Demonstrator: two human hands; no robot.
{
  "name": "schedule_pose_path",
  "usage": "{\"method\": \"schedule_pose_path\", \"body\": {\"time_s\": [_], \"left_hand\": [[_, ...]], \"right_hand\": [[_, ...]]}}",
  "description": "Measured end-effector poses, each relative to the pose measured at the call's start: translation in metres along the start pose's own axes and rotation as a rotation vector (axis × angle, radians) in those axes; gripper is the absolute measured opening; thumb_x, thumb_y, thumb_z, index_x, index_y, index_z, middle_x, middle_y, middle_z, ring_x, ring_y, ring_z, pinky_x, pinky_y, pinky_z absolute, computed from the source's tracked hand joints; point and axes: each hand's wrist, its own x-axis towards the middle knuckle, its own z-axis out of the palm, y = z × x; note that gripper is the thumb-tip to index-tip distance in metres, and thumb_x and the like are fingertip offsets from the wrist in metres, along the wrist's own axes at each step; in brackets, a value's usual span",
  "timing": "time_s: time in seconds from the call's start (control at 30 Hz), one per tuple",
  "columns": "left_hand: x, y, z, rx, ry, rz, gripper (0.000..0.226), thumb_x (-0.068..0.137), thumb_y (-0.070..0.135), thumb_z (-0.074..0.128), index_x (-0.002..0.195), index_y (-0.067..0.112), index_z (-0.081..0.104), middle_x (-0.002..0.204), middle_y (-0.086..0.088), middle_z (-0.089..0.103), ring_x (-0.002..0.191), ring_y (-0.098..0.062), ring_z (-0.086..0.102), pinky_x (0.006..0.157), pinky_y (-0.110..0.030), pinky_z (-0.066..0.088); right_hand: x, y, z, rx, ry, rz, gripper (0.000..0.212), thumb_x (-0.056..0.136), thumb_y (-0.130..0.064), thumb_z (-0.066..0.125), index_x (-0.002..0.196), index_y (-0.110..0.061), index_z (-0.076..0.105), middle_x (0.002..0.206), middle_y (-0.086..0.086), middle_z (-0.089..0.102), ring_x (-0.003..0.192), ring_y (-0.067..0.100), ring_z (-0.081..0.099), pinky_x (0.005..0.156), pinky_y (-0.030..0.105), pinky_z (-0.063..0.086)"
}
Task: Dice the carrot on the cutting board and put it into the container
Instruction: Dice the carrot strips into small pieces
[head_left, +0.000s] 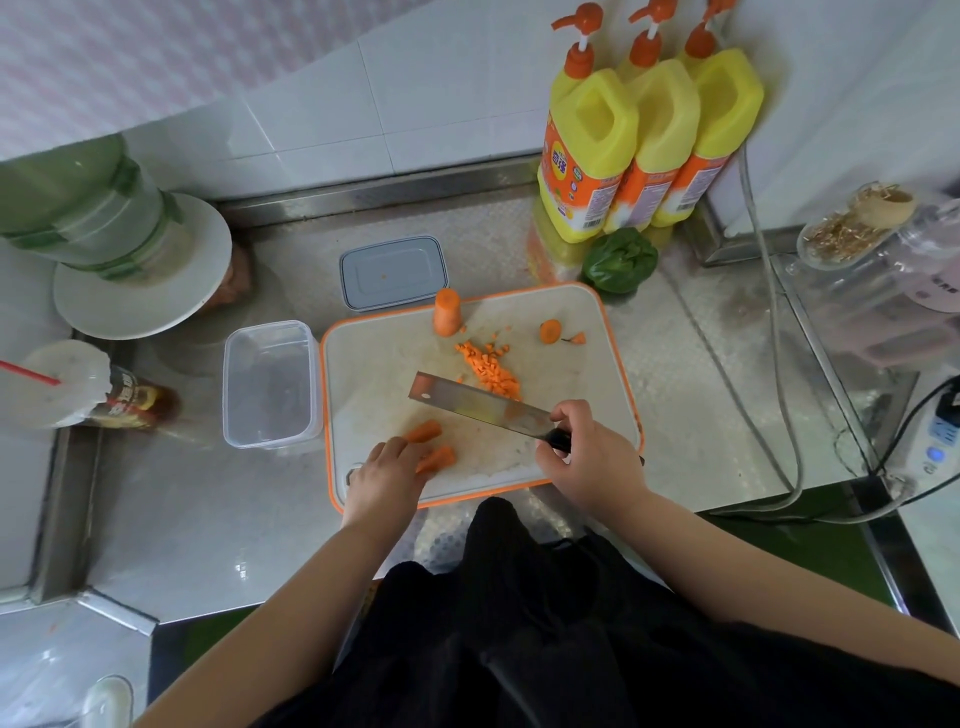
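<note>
On an orange-rimmed cutting board (582, 332), the left hand (387, 475) presses two carrot lengths (431, 444) while the right hand (589, 457) grips a cleaver (478, 402). A pile of diced carrot (491, 369) lies mid-board; one upright carrot stump (447, 312) stands at the far edge. One clear container (270, 384) sits left. Three yellow pump bottles (644, 140) stand far right, labels unreadable.

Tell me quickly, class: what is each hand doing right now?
Left hand: fingers resting on the carrot pieces on the board, steadying them.
Right hand: closed around the knife handle.
</note>
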Motion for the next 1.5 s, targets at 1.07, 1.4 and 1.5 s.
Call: {"method": "schedule_pose_path", "body": {"time_s": [1.07, 1.4, 1.5], "left_hand": [[0.028, -0.007, -0.026, -0.094, -0.097, -0.162, 0.034, 0.093, 0.049, 0.052, 0.114, 0.024, 0.062, 0.114, 0.004, 0.055, 0.114, -0.020, 0.049, 0.094, -0.034, 0.040], [0.019, -0.008, -0.013, 0.163, -0.143, 0.062, 0.044, 0.091, 0.039, 0.060, 0.131, 0.027, 0.048, 0.128, 0.004, 0.044, 0.122, -0.018, 0.041, 0.102, -0.031, 0.033], [0.021, -0.009, -0.013, 0.170, -0.135, 0.084, 0.037, 0.094, 0.035, 0.058, 0.130, 0.030, 0.050, 0.126, 0.005, 0.045, 0.121, -0.018, 0.041, 0.103, -0.031, 0.033]], "right_hand": [[0.006, -0.013, 0.002, 0.113, -0.011, 0.005, 0.034, 0.085, -0.024, 0.064, 0.112, -0.012, 0.047, 0.075, -0.013, 0.056, 0.058, 0.000, 0.048, 0.051, 0.027, 0.044], [0.007, -0.011, 0.007, 0.089, -0.086, 0.027, 0.034, 0.085, -0.028, 0.062, 0.112, -0.017, 0.045, 0.076, -0.013, 0.059, 0.057, 0.001, 0.049, 0.049, 0.021, 0.038], [0.006, -0.012, 0.007, 0.087, -0.093, 0.035, 0.033, 0.085, -0.027, 0.063, 0.112, -0.017, 0.046, 0.076, -0.012, 0.059, 0.058, 0.004, 0.050, 0.052, 0.025, 0.042]]}}
